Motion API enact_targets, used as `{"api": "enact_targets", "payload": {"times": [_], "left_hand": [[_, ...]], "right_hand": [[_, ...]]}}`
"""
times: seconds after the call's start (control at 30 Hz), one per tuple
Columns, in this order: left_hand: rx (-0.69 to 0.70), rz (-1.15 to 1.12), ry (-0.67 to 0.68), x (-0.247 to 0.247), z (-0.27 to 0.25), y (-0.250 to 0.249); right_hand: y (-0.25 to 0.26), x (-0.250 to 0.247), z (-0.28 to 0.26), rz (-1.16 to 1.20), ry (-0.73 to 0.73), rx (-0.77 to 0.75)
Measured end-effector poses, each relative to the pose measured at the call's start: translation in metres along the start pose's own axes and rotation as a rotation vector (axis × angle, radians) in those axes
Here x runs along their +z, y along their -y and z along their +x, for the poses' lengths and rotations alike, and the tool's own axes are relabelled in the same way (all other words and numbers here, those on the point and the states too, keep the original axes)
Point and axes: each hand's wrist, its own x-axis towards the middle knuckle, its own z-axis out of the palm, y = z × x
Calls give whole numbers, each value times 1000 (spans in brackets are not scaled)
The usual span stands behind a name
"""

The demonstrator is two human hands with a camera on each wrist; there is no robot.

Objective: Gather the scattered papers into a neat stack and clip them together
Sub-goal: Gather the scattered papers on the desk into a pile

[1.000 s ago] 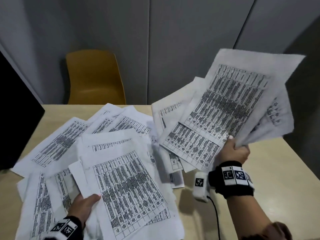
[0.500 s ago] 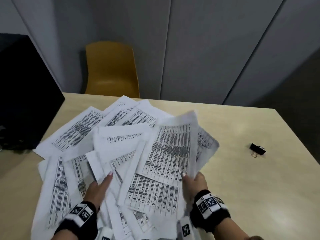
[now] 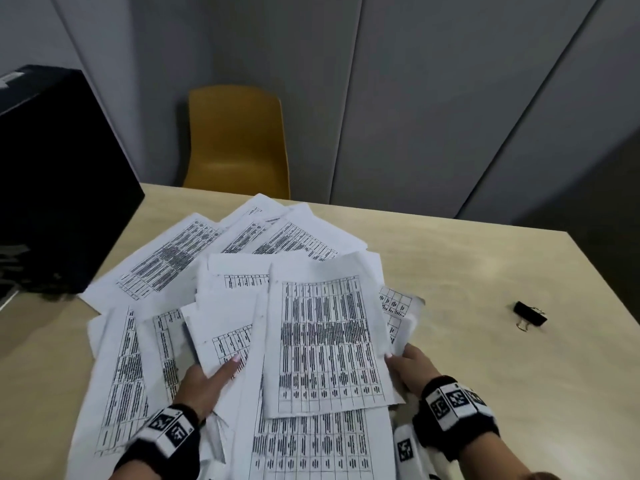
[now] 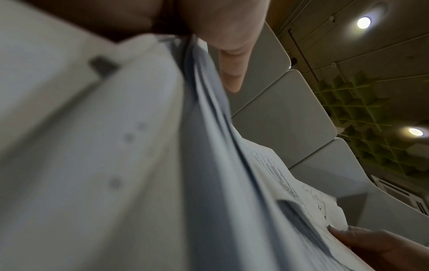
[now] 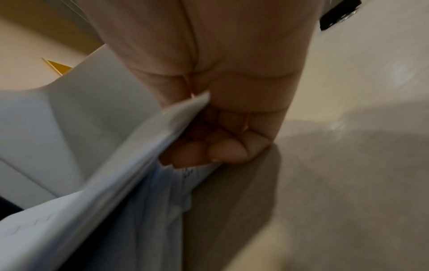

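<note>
Several white sheets printed with black tables (image 3: 325, 337) lie fanned and overlapping on the beige table (image 3: 485, 271). My right hand (image 3: 405, 365) grips the right edge of the top bundle, thumb on top; the right wrist view shows its fingers (image 5: 220, 148) curled under the papers (image 5: 104, 183). My left hand (image 3: 221, 372) lies with straight fingers among the sheets at the left of that bundle. A finger (image 4: 232, 64) shows over the paper edges (image 4: 209, 146) in the left wrist view. A black binder clip (image 3: 530, 315) lies apart at the right, also seen as the clip (image 5: 338, 14).
A yellow chair (image 3: 239, 143) stands behind the table's far edge. A black box-like object (image 3: 59, 188) sits at the table's left end, close to the papers. Grey wall panels (image 3: 415, 98) stand behind. Bare tabletop lies between the papers and the clip.
My right hand brought its raised bundle down and left onto the pile. My left hand shifted right, from the lower left sheets toward the bundle's edge. The view turned and the clip appeared.
</note>
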Motion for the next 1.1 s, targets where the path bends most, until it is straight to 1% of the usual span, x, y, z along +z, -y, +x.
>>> {"api": "enact_targets", "payload": {"times": [0.07,0.17,0.3,0.37,0.4,0.47,0.5,0.57,0.63,0.67,0.7,0.77,0.8,0.87,0.9,0.93,0.97,1.0,1.03,1.07,1.1], "left_hand": [[14,19,14,-1,1,2],[23,59,57,-3,1,2],[1,93,119,-2,-4,-11],[2,124,138,-1,-8,-20],[18,117,136,0,-12,-26],[41,53,134,1,-21,-39],[41,13,142,1,-27,-46],[83,-49,160,0,-37,-61],[94,-67,190,0,-39,-67],[88,-65,196,1,-40,-70],[83,-60,198,4,-40,-70],[77,-38,230,12,-38,-68],[80,-3,246,16,-37,-66],[71,113,261,22,-34,-59],[63,173,282,25,-32,-57],[62,212,319,27,-32,-56],[62,238,367,28,-30,-56],[83,260,402,28,-28,-57],[112,283,403,26,-26,-58],[135,308,361,21,-23,-58],[125,298,278,13,-18,-57]], "right_hand": [[1,-2,-2,5,14,-28],[4,5,-9,-16,-47,-76],[3,18,-16,-104,10,-80],[1,18,-17,-99,5,-106],[1,16,-17,-76,-1,-117],[2,10,-17,25,9,-192],[3,6,-18,85,15,-241],[3,-1,-14,250,40,-277],[1,-6,-11,505,138,-225],[0,-8,-11,662,200,-167],[1,-9,-15,769,268,-107],[0,-8,-23,765,354,-4],[-2,-7,-24,704,366,1],[-8,-5,-23,490,312,-32],[-11,-2,-22,369,247,-69],[-15,-1,-20,263,149,-92],[-20,0,-18,198,81,-115],[-26,0,-15,192,35,-118],[-32,-1,-13,206,2,-115],[-37,-1,-11,222,-28,-102],[-41,-3,-11,238,-51,-84]]}}
